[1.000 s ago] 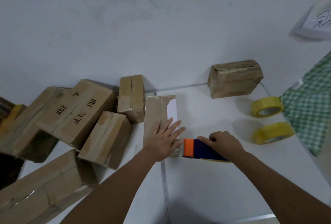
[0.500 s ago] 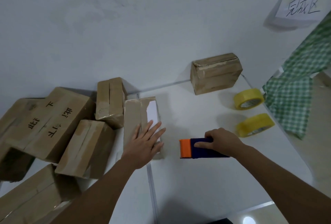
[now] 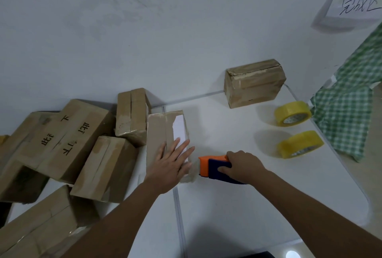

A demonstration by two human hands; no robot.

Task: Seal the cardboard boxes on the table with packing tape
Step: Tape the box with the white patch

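Note:
A flat cardboard box (image 3: 159, 131) with a white label lies in the middle of the white table (image 3: 237, 206). My left hand (image 3: 169, 164) presses flat on its near end, fingers spread and straight. Just right of the box's near corner, my right hand (image 3: 242, 167) grips an orange and blue tape dispenser (image 3: 210, 167), its orange end toward the box. A short stretch of clear tape seems to run from the dispenser to the box corner.
Several cardboard boxes (image 3: 68, 140) are piled at the left. One taped box (image 3: 254, 83) stands at the back right by the wall. Two yellow tape rolls (image 3: 292, 113) (image 3: 299, 144) lie at the right, beside a green checked cloth (image 3: 351, 109). A paper sign (image 3: 359, 3) hangs on the wall.
The view has swung to the right. My right hand with the dispenser drew away from the box by a small gap. My left hand stays pressed on the box.

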